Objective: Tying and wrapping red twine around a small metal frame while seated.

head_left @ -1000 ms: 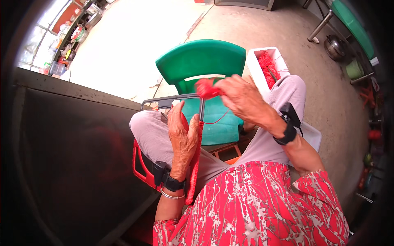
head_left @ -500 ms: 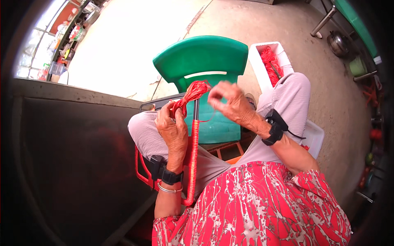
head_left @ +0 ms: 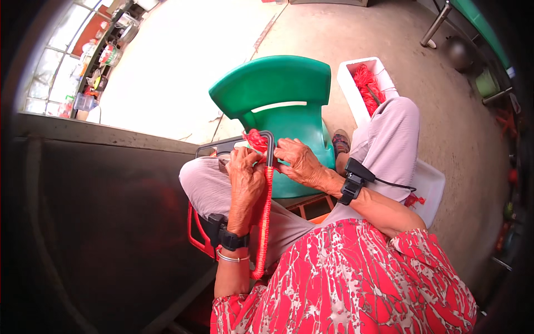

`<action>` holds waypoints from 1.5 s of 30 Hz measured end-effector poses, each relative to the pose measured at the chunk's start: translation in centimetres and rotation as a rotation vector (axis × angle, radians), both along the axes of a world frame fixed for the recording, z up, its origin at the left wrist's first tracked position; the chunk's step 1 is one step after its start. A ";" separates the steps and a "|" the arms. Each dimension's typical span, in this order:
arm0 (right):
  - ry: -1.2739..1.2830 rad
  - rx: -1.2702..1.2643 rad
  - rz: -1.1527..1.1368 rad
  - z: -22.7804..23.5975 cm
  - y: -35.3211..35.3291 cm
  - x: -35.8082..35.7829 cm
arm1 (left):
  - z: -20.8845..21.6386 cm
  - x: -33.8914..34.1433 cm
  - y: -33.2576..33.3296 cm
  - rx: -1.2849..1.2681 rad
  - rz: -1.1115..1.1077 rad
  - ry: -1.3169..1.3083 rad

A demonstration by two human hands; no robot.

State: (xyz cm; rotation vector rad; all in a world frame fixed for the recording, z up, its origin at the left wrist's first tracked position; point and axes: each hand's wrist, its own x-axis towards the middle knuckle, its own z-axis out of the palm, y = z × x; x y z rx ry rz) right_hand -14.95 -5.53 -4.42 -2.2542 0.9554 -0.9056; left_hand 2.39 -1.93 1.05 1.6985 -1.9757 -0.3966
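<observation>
A black frame bar point(head_left: 270, 146) rises between my hands, its lower length wound tightly with red cord point(head_left: 265, 222). My left hand point(head_left: 245, 173) is closed at the bar's left side on a loose bundle of red cord point(head_left: 256, 139), whose top sticks out above the fingers. Just right of the bar, my right hand point(head_left: 303, 162) has its fingers curled in against it, with a bit of red cord showing at the fingertips. The fingers partly hide the cord where it meets the bar.
A green plastic chair point(head_left: 272, 78) stands in front of me. Right of it is a white foam box point(head_left: 346, 83) with red cord inside, and a white tray point(head_left: 433, 186) lies beside my knee. A dark panel point(head_left: 111, 222) fills the left side.
My left hand has brought the cord bundle lower, behind the bar. My right hand has come down and left from the air to the bar, and its fingers have closed.
</observation>
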 end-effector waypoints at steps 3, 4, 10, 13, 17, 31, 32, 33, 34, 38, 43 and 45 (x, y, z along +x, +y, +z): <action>-0.134 0.154 -0.055 -0.8 0.1 -2.0 | 0.2 -1.0 0.2 -0.018 0.138 0.221; -0.288 0.297 -0.121 -1.4 0.3 -2.7 | 0.7 -1.3 0.4 -0.023 0.132 0.224; -0.746 0.679 -0.226 6.6 0.7 -6.8 | 1.7 -1.6 2.6 0.054 0.016 0.192; -1.005 0.839 0.038 11.0 1.6 -8.3 | 1.4 -1.9 2.2 0.086 0.048 0.174; -1.244 1.429 0.231 14.2 5.0 -10.9 | 0.7 -1.5 2.6 0.047 0.081 0.198; -0.224 1.382 -0.074 9.6 8.6 -10.4 | -0.2 -2.0 2.6 0.003 0.025 0.239; -0.216 1.303 -0.101 9.8 8.8 -10.7 | -0.3 -2.0 2.6 0.005 0.029 0.241; -0.207 1.224 -0.128 9.8 9.1 -11.1 | -0.6 -2.0 2.6 -0.015 0.026 0.235; -0.204 1.226 -0.128 9.5 9.4 -11.5 | -0.8 -2.0 2.6 -0.034 0.023 0.230; -0.365 1.504 -0.038 9.0 10.0 -11.9 | -1.0 -1.8 2.5 -0.033 0.015 0.276; -0.232 1.316 -0.158 8.6 10.2 -12.1 | -0.8 -1.8 2.6 -0.013 0.004 0.195; -0.263 1.367 -0.124 8.8 10.2 -12.0 | -0.7 -1.9 2.7 -0.018 0.016 0.197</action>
